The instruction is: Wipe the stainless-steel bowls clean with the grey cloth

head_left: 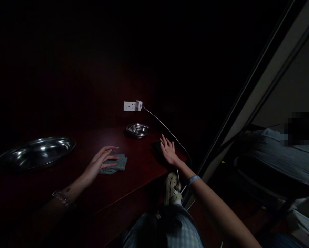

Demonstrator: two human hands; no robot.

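A folded grey cloth lies on the dark red table. Over its left part reaches my left hand, fingers apart; whether it touches the cloth is hard to tell. My right hand is spread at the table's right end, above or against a dark object too dim to name. Beyond the cloth sits a stack of round steel bowls. To the left rests a large oval steel tray, shiny inside.
A white charger is plugged into a wall socket. Its white cable runs down past my right hand. Below the table edge shows a beige clog. At right, beyond a slanted frame, a person in jeans sits.
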